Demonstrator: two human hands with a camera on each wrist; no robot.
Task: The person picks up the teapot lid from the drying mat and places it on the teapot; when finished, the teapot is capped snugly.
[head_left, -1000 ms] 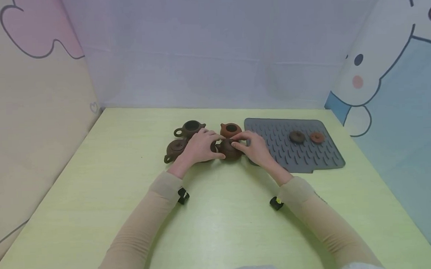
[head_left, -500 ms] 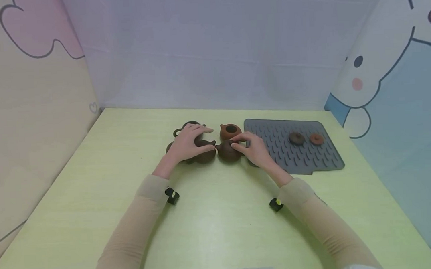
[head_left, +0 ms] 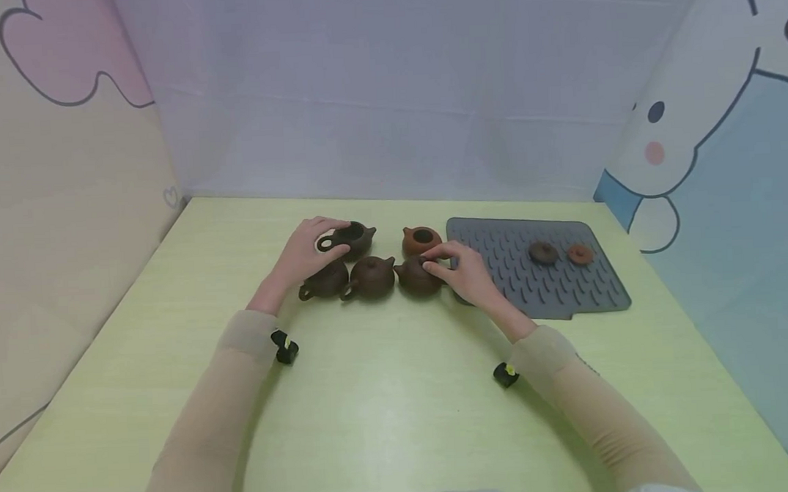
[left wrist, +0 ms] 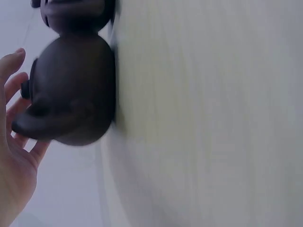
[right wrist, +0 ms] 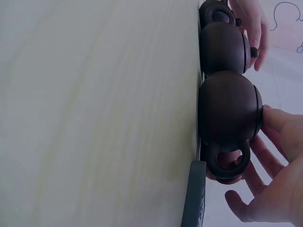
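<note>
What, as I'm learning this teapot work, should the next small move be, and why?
Probably the right hand should reach for the dark lid on the mat: the teapot it touches is covered, while the dark back pot near the left hand stands open.

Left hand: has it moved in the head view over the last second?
Yes: against the unmoved gray mat, the left hand has shifted left and slightly farther from the person, now beside the open dark teapot.

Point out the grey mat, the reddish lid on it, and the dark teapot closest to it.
Grey mat (head_left: pixel 510 270): head view, bare ridged surface.
Reddish lid (head_left: pixel 580 254): head view, its top.
Dark teapot (right wrist: pixel 228 106): right wrist view, side of body.
</note>
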